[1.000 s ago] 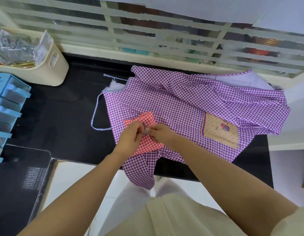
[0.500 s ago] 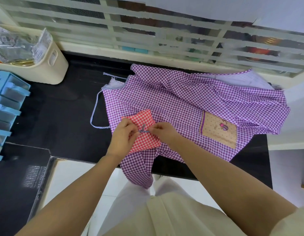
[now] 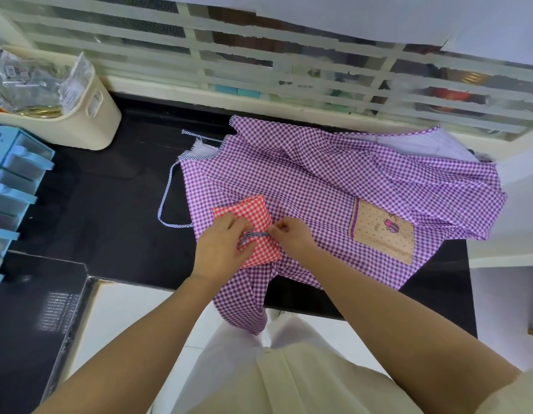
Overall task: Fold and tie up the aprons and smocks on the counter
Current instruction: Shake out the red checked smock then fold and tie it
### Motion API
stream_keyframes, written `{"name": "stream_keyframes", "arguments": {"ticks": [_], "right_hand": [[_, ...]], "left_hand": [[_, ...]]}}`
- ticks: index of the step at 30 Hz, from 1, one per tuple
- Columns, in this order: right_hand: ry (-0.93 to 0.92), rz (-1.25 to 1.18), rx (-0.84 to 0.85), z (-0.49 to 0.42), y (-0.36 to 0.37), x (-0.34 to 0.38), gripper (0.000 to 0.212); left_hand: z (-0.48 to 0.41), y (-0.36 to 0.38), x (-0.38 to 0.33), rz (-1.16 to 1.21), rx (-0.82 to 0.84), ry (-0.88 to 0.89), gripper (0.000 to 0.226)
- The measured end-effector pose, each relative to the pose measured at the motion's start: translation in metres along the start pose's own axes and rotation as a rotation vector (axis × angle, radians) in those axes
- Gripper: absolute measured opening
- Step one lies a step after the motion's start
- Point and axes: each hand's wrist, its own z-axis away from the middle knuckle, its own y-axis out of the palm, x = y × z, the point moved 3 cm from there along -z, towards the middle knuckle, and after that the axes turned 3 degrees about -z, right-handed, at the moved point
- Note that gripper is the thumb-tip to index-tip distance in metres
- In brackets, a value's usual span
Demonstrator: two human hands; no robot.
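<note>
On the counter (image 3: 109,204), a cream bin (image 3: 88,127) holds plastic packets (image 3: 29,82).

Present are one left hand (image 3: 219,250), one right hand (image 3: 295,238), one red bundle (image 3: 247,209), one purple apron (image 3: 319,180), one cream bin (image 3: 80,128), one blue organiser (image 3: 12,186).

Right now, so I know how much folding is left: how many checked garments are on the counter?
2: a folded red bundle lying on the near left of a purple apron spread across the counter. Others may lie hidden beneath.
</note>
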Motion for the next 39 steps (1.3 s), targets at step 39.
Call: {"name": "stream_keyframes", "arguments": {"ticks": [39], "right_hand": [[-0.575,-0.209,0.618,0.082,0.046,0.17,0.038]], "left_hand": [[0.083,-0.147,0.048,1.232,-0.751,-0.794,0.007]]}}
